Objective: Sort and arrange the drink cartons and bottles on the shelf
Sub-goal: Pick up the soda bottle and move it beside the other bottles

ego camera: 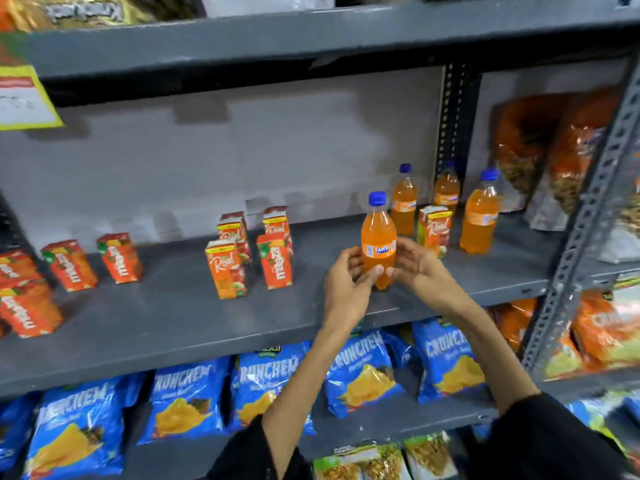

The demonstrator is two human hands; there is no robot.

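An orange Fanta bottle point(378, 237) with a blue cap stands upright near the front of the grey shelf point(180, 323). My left hand point(349, 285) and my right hand point(417, 268) cup its lower half from both sides. Three more orange bottles point(479, 216) stand behind to the right, with one orange Real carton point(433, 230) among them. A cluster of several orange cartons point(249, 251) sits mid-shelf. More cartons point(69, 265) stand at the left, some at the edge of view.
Blue Crunchem chip bags point(187, 400) fill the shelf below. Orange snack bags point(554, 147) stand right of a perforated upright point(585, 216). The shelf above point(242, 39) overhangs. A yellow price tag point(20, 95) hangs top left.
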